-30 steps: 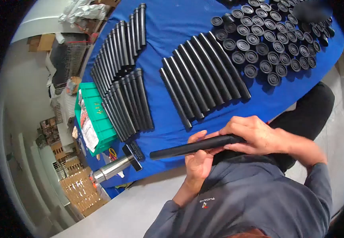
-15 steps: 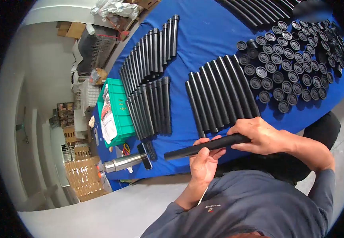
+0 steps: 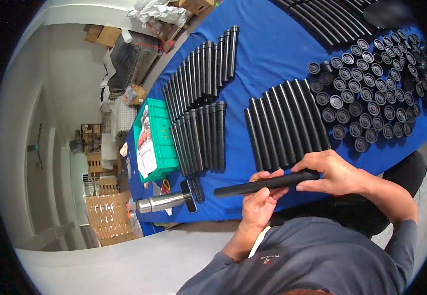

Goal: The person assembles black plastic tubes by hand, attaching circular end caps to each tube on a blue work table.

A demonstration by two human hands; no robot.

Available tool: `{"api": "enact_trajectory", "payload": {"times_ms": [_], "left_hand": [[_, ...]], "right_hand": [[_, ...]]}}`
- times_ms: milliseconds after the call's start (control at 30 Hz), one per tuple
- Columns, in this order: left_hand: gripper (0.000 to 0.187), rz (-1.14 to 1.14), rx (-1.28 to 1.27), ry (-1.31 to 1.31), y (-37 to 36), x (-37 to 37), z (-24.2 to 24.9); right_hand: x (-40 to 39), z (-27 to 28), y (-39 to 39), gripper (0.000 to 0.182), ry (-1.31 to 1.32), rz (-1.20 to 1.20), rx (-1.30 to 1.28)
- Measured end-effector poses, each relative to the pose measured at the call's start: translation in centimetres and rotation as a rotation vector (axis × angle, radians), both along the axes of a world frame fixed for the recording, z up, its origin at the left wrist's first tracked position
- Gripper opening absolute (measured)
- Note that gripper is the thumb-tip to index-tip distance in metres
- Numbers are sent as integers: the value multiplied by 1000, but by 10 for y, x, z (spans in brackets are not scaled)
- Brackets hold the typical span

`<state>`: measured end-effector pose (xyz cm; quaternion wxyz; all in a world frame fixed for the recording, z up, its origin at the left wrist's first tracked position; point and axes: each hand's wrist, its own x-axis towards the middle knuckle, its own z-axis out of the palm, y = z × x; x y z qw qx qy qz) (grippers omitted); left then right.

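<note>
A black tube lies nearly level across my two hands, above the table's front edge. My left hand supports it near the middle, thumb on the near side and fingers behind. My right hand is closed around its right end, which the fingers partly cover. Just beyond my hands is a row of plain black tubes lying side by side. To the right of that row, many round black caps with ringed faces are spread in a cluster.
Tubes with wider collars at their far ends lie left in two groups. Beside them stand a green crate, a steel flask and a phone. More tubes lie at the far edge of the blue cloth.
The whole view has shifted, so the table's contents appear farther right and slightly lower. The tube in my hands looks a little more level, and my right fingers curl more around its end.
</note>
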<state>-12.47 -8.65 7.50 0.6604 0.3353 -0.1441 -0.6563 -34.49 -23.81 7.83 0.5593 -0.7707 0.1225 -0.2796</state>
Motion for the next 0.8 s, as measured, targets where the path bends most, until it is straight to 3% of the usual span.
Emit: {"api": "enact_trajectory", "payload": {"times_ms": [133,167,233,333,700,767,800], "left_hand": [[30,61,17,265,-9,-3,0],[29,50,6,250,-8,-2,-5],[27,19,-17,220,-5,5,-17],[25,55,-29,121,-7,0,-6],[26,119,-40,14,-14,-5,-5],[26,155,25,-18,-17,-11,1],[26,117,16,85,-18,-7,-1]], "right_hand": [[9,-15,10,48,-78,-182,-630],[10,-18,13,42,-51,-185,-639],[8,-10,12,37,-63,-127,-288],[5,-6,6,36,-5,4,29],[7,-21,11,37,-139,-94,-131],[11,-22,12,37,-2,-92,-285],[11,-25,12,39,-54,-143,-449]]}}
